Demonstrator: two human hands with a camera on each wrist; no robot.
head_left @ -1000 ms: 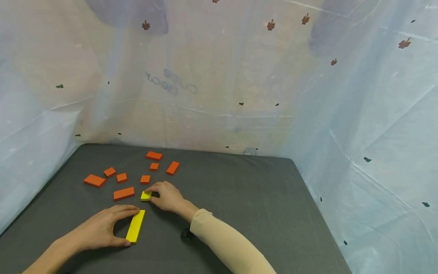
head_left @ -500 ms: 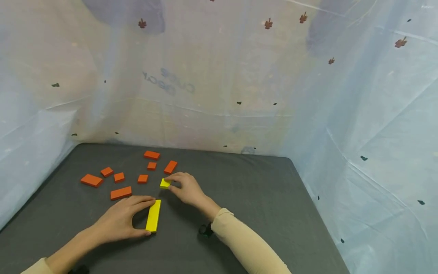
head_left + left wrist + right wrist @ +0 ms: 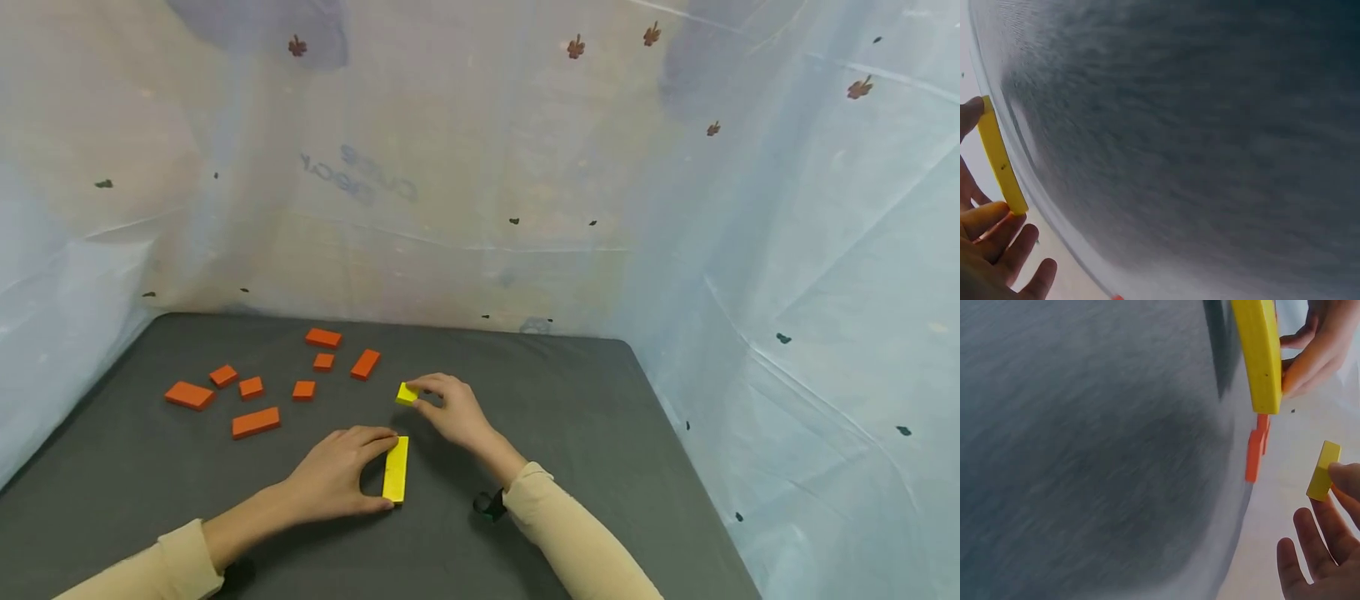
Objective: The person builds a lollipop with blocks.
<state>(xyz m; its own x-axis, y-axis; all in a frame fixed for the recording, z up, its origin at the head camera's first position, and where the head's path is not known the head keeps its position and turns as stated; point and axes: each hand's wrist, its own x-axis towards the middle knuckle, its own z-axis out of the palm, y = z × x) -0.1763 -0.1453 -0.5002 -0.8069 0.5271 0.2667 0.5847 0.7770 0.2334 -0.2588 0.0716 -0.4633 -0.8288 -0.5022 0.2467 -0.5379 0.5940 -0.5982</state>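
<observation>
My left hand [image 3: 336,472] grips a long yellow block [image 3: 396,470] end to end, thumb at the near end and fingertips at the far end. The same long block [image 3: 1002,159] is pinched that way in the left wrist view. Farther back and to the right, my right hand [image 3: 459,412] pinches a small yellow block [image 3: 407,393] between thumb and fingers. In the right wrist view the small block [image 3: 1324,470] sits at the fingertips, apart from the long block [image 3: 1259,356].
Several orange blocks lie on the dark grey cloth-covered table [image 3: 570,400], including a long one [image 3: 256,422] left of my left hand and another [image 3: 365,364] near the back. A pale plastic sheet [image 3: 465,167] hangs behind and at the sides.
Both hands have moved right, each carrying its yellow block away from the orange blocks. The right hand has also gone farther back. The orange blocks stay in their places on the table.
</observation>
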